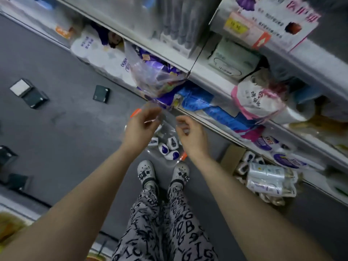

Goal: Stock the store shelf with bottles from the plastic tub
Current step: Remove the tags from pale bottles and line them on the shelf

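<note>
Your left hand with fingers curled, pinching the clear plastic tub at its 9 o'clock rim, white-and-purple bottles lying loose in its bottom, your right hand curled on the 3 o'clock rim, store shelf at 1 o'clock.

1. Pinching rim of clear plastic tub with left hand and right hand, over grey floor.
2. Holding small white-and-purple bottles loose in tub bottom.
3. Standing just beside store shelf crowded with tissue packs.
</note>
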A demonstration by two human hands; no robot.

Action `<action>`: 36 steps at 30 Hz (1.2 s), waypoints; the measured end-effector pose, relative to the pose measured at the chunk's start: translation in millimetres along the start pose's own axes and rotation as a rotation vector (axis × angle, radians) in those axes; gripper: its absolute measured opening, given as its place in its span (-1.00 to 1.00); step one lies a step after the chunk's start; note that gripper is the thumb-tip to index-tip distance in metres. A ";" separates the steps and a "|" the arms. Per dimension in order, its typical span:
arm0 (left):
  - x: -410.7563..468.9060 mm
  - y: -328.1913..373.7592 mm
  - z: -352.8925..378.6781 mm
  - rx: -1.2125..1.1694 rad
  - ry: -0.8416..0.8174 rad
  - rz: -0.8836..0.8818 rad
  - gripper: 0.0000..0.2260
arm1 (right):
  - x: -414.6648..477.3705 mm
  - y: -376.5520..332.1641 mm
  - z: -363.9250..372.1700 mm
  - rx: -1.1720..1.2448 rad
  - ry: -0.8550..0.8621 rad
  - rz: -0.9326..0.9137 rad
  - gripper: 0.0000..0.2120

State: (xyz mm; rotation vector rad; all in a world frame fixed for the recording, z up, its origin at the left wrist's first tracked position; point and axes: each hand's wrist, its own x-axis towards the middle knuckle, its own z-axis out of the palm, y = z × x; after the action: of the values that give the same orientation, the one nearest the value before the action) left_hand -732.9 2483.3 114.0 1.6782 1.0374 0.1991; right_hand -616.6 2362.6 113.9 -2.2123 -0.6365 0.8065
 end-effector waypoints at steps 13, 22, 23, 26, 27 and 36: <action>23.0 -195.0 51.8 0.046 0.002 -0.317 -0.71 | 54.4 117.9 126.4 -0.086 -0.254 0.025 -0.75; 53.4 -304.3 88.5 0.054 0.016 -0.377 -0.56 | 93.9 195.3 195.6 -0.230 -0.388 0.008 -0.73; 56.7 -313.4 92.0 0.044 0.020 -0.386 -0.56 | 97.1 202.6 203.7 -0.249 -0.392 0.004 -0.72; 66.0 -336.0 103.2 0.027 0.018 -0.380 -0.54 | 106.2 223.6 228.3 -0.292 -0.416 -0.002 -0.69; 69.4 -341.9 106.5 0.028 0.018 -0.372 -0.54 | 109.1 229.6 235.4 -0.305 -0.421 -0.011 -0.68; 90.9 -396.8 129.2 0.142 -0.003 -0.285 -0.48 | 129.4 276.8 284.1 -0.364 -0.431 -0.071 -0.53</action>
State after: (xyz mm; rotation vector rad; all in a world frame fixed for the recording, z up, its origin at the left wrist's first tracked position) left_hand -810.3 2464.3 -305.6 1.6328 1.2996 -0.0644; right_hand -669.4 2389.5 -299.1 -2.3299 -1.1410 1.2245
